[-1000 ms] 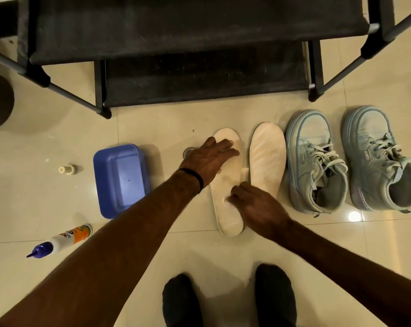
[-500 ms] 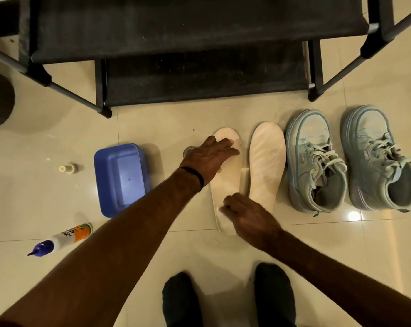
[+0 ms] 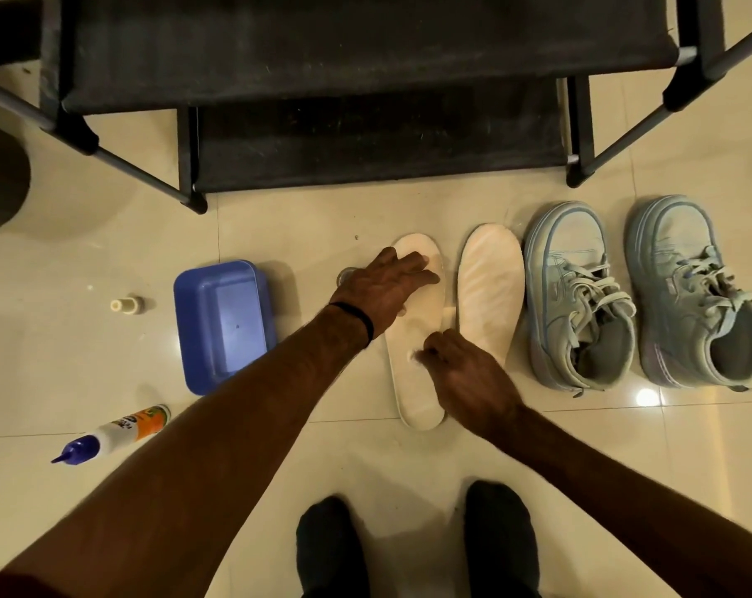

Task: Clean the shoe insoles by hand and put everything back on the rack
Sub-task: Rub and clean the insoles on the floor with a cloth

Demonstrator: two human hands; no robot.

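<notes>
Here the left hand lies flat on the toe end of the left insole, fingers straight and pressing it to the floor; the right hand sits over the insole's middle, fingers curled and seemingly pinching something small and pale, though what it is cannot be told; the second insole lies just beside, parallel; two pale blue shoes stand to the right; the black rack stands behind; a blue tub, a small cap and a squeeze bottle lie to the left.
</notes>
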